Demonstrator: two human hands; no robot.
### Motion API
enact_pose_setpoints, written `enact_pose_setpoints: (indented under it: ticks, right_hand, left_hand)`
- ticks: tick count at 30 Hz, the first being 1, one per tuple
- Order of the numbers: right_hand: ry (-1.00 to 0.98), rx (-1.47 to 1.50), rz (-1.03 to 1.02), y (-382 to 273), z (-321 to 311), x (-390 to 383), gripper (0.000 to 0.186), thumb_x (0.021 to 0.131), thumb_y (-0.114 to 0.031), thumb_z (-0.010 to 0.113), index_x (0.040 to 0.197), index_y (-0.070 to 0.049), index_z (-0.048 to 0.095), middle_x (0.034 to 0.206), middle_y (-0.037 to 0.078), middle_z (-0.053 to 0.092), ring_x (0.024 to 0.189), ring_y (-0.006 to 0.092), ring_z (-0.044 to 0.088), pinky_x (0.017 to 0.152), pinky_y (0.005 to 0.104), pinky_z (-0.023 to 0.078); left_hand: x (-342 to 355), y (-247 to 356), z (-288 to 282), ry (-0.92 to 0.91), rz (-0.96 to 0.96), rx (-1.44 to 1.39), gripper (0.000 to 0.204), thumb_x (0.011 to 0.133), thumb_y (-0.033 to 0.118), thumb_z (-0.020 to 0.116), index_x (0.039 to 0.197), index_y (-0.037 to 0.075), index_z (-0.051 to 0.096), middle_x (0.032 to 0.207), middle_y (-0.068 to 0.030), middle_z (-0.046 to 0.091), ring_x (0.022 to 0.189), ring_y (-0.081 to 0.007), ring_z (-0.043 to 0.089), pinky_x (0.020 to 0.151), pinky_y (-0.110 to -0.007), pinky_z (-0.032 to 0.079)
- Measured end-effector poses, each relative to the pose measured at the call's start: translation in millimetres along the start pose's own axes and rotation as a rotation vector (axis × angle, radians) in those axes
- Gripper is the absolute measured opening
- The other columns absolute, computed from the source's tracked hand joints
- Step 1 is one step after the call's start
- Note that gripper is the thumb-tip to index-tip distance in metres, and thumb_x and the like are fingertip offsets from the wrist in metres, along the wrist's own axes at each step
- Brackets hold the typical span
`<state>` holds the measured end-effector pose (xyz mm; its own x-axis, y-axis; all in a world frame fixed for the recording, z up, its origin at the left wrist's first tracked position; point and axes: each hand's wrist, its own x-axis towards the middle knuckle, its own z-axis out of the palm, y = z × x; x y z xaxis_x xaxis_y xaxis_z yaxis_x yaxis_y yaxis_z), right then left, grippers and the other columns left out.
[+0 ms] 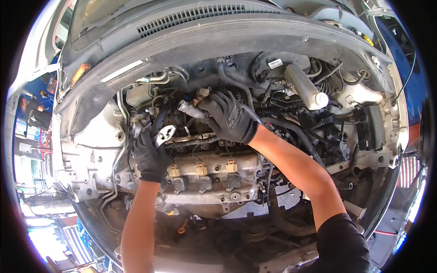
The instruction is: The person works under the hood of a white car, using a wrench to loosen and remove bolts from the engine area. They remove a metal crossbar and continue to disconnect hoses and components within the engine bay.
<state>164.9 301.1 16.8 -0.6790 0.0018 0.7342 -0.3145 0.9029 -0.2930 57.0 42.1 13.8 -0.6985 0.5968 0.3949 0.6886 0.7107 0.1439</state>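
Note:
Both my hands wear dark gloves and reach into a car's engine bay. My left hand is closed at the engine's left rear, around a shiny silver metal piece with dark openings that sticks out by the thumb. Its fingertips lie close to a grey fitting. Behind the engine, my right hand curls its fingers over a silver-wrapped hose; its fingertips are partly hidden. A brownish connector shows just beside those fingers. Below both hands is the engine's metal cover.
Several ignition coils with pale connectors line the engine cover. A pale fluid reservoir stands at the back right. Black hoses run behind and right of the engine. The cowl spans the far side; the front crossmember lies near me.

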Motion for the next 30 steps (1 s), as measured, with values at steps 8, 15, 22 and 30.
enact_pose_setpoints:
  ticks: [8,15,22,30]
  right_hand:
    - [0.106,-0.141,0.273,72,-37,-4,0.033,0.093,-0.025,0.055,0.117,-0.004,0.047,0.095,0.021,0.061,0.072,0.0398,0.064,0.063,0.0456,0.053]
    - [-0.055,-0.145,0.288,107,-22,-21,0.039,0.096,-0.034,0.049,0.123,-0.007,0.045,0.097,0.022,0.064,0.081,0.0402,0.063,0.064,0.0469,0.050]
    - [-0.162,-0.262,0.445,183,27,-31,0.054,0.096,-0.048,0.038,0.138,-0.015,0.033,0.091,0.024,0.066,0.077,0.0481,0.063,0.069,0.0566,0.048]
    - [-0.211,-0.782,0.001,157,25,-6,0.046,0.096,-0.020,0.029,0.141,-0.008,0.026,0.129,0.022,0.051,0.114,0.0346,0.056,0.105,0.0472,0.038]
  left_hand:
    - [5,-12,-8,-0.047,0.165,0.061,0.054,0.078,0.021,0.058,0.124,-0.003,0.042,0.109,-0.0263,0.056,0.096,-0.0461,0.054,0.082,-0.053,0.042]
    - [6,-8,-9,-0.019,0.127,0.034,0.050,0.079,0.023,0.057,0.121,-0.001,0.044,0.110,-0.0262,0.056,0.098,-0.0463,0.053,0.083,-0.053,0.042]
    - [10,-5,-5,-0.033,0.085,0.017,0.055,0.074,0.028,0.066,0.118,0.001,0.046,0.108,-0.0226,0.057,0.097,-0.0440,0.053,0.083,-0.053,0.042]
    - [7,-9,-4,-0.063,0.089,0.042,0.066,0.070,0.033,0.072,0.120,-0.001,0.045,0.108,-0.0208,0.056,0.099,-0.0431,0.052,0.086,-0.051,0.042]
